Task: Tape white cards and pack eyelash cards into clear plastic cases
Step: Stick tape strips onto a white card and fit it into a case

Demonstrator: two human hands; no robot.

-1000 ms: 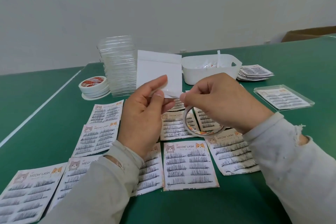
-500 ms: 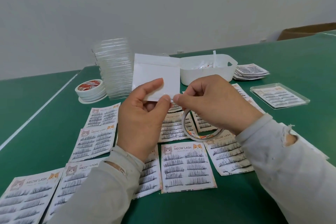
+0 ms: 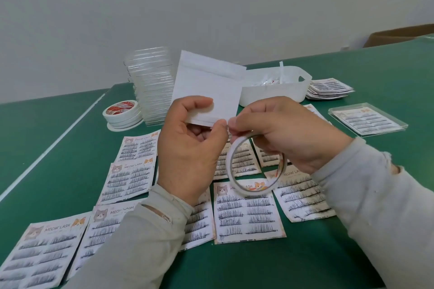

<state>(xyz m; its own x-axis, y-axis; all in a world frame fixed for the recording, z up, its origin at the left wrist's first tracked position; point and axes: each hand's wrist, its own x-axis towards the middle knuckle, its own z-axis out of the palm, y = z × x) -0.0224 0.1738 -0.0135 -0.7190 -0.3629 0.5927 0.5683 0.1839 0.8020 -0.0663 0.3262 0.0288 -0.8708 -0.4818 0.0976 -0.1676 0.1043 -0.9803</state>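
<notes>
You hold the white card (image 3: pixel 209 87) upright above the table, your left hand (image 3: pixel 190 145) pinching its lower edge between thumb and fingers. Your right hand (image 3: pixel 281 134) grips the tape roll (image 3: pixel 254 166) hanging below, thumb and forefinger pinched at the card's bottom corner, probably on the tape's free end, though the strip itself is too thin to see. If that end slips or goes down crooked, it may crease or stick to your fingers. The eyelash cards (image 3: pixel 249 213) lie spread beneath your hands, the stack of clear cases (image 3: pixel 150 87) behind; a dropped roll could scatter the lashes.
</notes>
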